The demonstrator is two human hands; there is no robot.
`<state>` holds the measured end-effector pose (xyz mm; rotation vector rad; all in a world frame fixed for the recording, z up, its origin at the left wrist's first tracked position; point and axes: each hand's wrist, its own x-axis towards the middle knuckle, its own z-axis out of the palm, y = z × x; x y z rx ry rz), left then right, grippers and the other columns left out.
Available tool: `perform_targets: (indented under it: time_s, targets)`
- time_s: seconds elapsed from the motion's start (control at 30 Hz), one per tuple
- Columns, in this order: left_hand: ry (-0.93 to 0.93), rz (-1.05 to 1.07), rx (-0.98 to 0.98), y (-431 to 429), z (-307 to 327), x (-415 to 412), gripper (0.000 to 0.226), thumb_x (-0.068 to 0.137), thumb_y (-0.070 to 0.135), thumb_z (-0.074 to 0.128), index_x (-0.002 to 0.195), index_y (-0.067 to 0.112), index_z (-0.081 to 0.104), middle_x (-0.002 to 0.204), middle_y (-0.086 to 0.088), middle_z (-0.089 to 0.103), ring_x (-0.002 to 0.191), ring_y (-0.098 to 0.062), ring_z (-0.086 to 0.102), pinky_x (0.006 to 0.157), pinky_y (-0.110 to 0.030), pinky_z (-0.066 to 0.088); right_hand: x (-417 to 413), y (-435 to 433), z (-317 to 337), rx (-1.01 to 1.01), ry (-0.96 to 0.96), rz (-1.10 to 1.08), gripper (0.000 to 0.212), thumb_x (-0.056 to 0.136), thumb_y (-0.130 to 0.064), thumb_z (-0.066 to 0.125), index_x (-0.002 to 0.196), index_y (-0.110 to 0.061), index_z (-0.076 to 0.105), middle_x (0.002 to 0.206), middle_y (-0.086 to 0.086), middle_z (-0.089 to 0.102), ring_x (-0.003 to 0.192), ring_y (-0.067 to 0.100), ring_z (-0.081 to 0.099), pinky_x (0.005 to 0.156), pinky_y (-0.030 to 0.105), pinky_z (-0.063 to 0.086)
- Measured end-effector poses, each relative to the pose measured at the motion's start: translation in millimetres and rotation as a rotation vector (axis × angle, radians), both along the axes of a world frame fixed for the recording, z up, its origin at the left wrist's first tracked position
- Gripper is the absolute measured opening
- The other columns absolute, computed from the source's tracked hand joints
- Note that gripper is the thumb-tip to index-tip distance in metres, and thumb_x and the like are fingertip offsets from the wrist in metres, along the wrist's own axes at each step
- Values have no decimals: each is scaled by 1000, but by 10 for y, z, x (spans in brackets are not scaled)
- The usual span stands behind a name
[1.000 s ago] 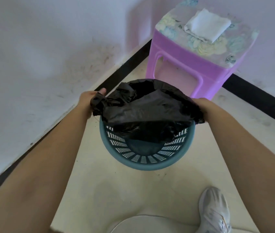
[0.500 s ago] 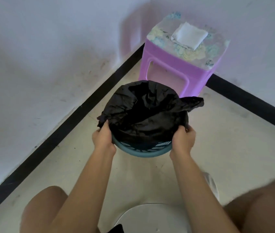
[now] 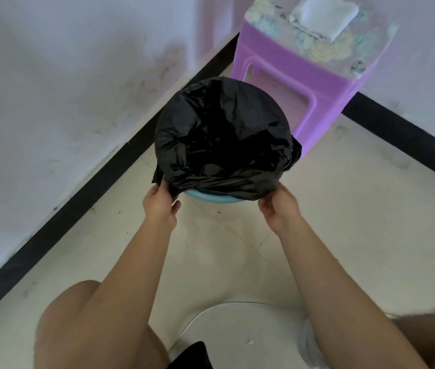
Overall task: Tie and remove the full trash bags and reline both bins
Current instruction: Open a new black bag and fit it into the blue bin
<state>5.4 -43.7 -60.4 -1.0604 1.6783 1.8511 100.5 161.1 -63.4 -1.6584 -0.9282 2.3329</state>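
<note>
A black trash bag point(image 3: 221, 134) is spread over the mouth of a round teal bin point(image 3: 211, 199) on the floor near the room's corner. Only a thin strip of the bin's near rim shows below the bag. My left hand point(image 3: 159, 203) pinches the bag's near left edge at the rim. My right hand point(image 3: 280, 206) pinches the near right edge. The bag's folded hem covers the bin's far and side rim. The inside of the bag is dark and I cannot make out what is in it.
A purple plastic stool point(image 3: 304, 75) with a folded white cloth point(image 3: 322, 14) on top stands just behind the bin. White walls with a black skirting point(image 3: 77, 203) close in left and back. My bare knees and a white round object point(image 3: 240, 334) are near the bottom.
Both hands came from the bin's sides round to its near rim, pulling the bag's edge down over it. The slotted bin wall that showed before is now covered.
</note>
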Motion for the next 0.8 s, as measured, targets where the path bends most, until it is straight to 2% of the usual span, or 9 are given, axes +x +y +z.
perform_targets:
  time_s: [0.07, 0.13, 0.23, 0.3, 0.37, 0.43, 0.53, 0.67, 0.8]
  targets:
    - [28, 58, 26, 49, 71, -11, 30, 88, 46, 63, 107, 22, 63, 101, 7, 70, 86, -9, 65, 74, -31, 46, -14, 69, 98, -48, 14, -171, 25, 97, -23, 50, 117, -14, 61, 106, 5, 62, 89, 17, 61, 76, 29, 52]
    - [65, 110, 26, 109, 178, 20, 40, 84, 59, 59, 108, 27, 64, 107, 8, 69, 99, -10, 64, 75, -31, 45, 8, 105, 232, 37, -90, -197, 44, 93, -49, 50, 125, -18, 55, 118, 2, 56, 102, 17, 60, 85, 33, 48]
    - [60, 162, 3, 223, 292, 107, 50, 77, 68, 62, 102, 24, 62, 101, 8, 67, 90, -11, 58, 76, -31, 43, 34, 35, 424, 278, -208, -73, 62, 81, -71, 59, 93, -11, 50, 89, -2, 50, 76, 16, 48, 73, 29, 38]
    - [34, 168, -10, 288, 342, 161, 47, 75, 63, 69, 92, 21, 58, 90, 6, 62, 78, -11, 52, 70, -30, 41, 49, -21, 478, 306, -185, 29, 60, 82, -61, 67, 83, -4, 47, 78, -1, 48, 67, 16, 41, 65, 28, 36]
    - [25, 199, -29, 315, 330, 212, 39, 80, 50, 73, 88, 15, 56, 77, 5, 55, 68, -12, 46, 63, -29, 39, 63, -74, 489, 302, -119, 42, 29, 91, -39, 68, 84, -12, 60, 78, -1, 58, 64, 12, 49, 59, 25, 40]
    - [60, 221, -53, 317, 303, 273, 33, 86, 38, 71, 97, 10, 58, 73, 4, 56, 65, -12, 47, 61, -27, 42, 102, -117, 409, 275, -18, -98, 11, 98, -25, 59, 93, -16, 64, 85, 1, 63, 68, 11, 56, 60, 23, 46]
    - [144, 261, 22, 244, 232, 371, 33, 91, 30, 69, 114, 7, 63, 87, 2, 69, 71, -11, 60, 68, -25, 50, 192, -173, 222, 55, 173, -271, 14, 102, -19, 50, 96, -13, 61, 80, 0, 60, 68, 10, 58, 62, 22, 50]
    - [30, 309, 429, 113, 143, 385, 21, 94, 23, 64, 109, 7, 67, 90, -1, 69, 75, -11, 62, 68, -21, 52, 256, -194, -61, -258, 152, -110, 18, 100, -21, 52, 85, -16, 60, 68, -5, 52, 54, 7, 49, 49, 21, 37]
    - [-43, 297, 449, 62, 38, 153, 17, 94, 13, 61, 109, 6, 66, 93, -2, 66, 77, -13, 60, 74, -21, 53, 104, -179, -230, -183, 28, 142, 11, 99, -16, 53, 91, -18, 61, 69, -5, 49, 53, 8, 43, 49, 21, 32]
